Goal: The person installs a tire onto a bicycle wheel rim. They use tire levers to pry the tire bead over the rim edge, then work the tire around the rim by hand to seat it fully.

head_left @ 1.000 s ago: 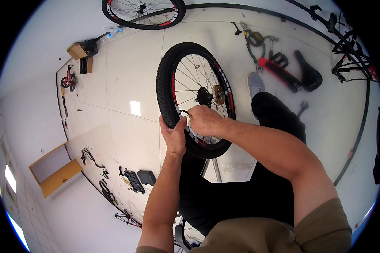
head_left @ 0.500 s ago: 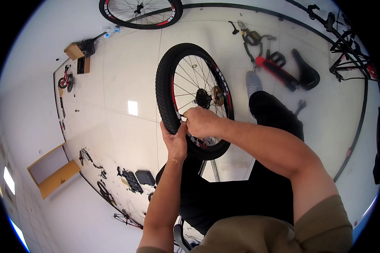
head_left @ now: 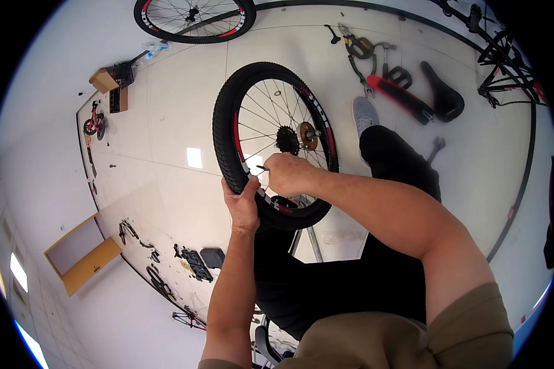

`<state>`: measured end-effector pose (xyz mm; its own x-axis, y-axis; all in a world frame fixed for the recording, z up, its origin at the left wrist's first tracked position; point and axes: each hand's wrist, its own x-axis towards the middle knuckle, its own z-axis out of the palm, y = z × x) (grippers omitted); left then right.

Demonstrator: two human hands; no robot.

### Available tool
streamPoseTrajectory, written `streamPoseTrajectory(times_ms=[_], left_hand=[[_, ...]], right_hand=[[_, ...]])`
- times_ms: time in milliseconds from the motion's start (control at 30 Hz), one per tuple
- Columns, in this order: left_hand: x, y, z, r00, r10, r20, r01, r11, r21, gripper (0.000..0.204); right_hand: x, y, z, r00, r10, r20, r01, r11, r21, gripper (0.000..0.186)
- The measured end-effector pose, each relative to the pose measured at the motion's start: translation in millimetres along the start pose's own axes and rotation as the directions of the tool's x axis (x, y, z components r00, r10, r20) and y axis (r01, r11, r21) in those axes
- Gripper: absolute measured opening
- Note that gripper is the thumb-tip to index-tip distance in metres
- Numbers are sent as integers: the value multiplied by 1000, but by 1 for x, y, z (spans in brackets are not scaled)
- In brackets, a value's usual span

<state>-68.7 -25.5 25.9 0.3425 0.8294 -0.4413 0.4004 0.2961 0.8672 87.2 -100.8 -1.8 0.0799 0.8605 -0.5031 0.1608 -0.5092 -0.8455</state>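
Note:
A bicycle wheel (head_left: 231,92) with a black knobby tyre and a red, white and black rim stands tilted in front of me. Its cassette (head_left: 287,141) and a brown disc on the axle (head_left: 308,135) face right. My left hand (head_left: 243,206) grips the tyre at its near left side, thumb over the rim and fingers hidden behind the tread. My right hand (head_left: 291,174) is closed in front of the spokes, just right of the left thumb. From it pokes a short thin dark piece (head_left: 263,167), whose kind I cannot make out; its tip points at the rim.
Pliers (head_left: 359,46), a hammer (head_left: 385,54), a pedal (head_left: 400,77), a red and black bar-shaped part (head_left: 400,98), a saddle (head_left: 443,95) and a wrench (head_left: 437,147) lie right of the wheel. Another wheel (head_left: 243,24) lies at the far side; a bicycle frame (head_left: 505,67) stands far right.
My right hand has drawn slightly back from the rim, and the dark piece's tip now shows apart from it. The wheel and left hand sit a little further left in view.

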Motion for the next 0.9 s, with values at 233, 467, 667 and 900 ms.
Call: streamPoseTrajectory(times_ms=[233, 467, 667, 900], left_hand=[[0, 8, 4, 1000, -5, 0, 5, 1000, 2, 34], [-2, 5, 4, 1000, 14, -1, -14, 1000, 5, 31], [-4, 5, 4, 1000, 12, -2, -12, 1000, -8, 31], [-3, 1, 3, 999, 34, 6, -34, 999, -11, 32]], right_hand=[[11, -4, 14, 999, -6, -33, 10, 994, 107, 25], [10, -6, 13, 999, 34, 8, -35, 991, 126, 25], [5, -8, 12, 999, 38, 1, -38, 987, 154, 26], [5, -6, 15, 999, 20, -38, -14, 987, 158, 27]])
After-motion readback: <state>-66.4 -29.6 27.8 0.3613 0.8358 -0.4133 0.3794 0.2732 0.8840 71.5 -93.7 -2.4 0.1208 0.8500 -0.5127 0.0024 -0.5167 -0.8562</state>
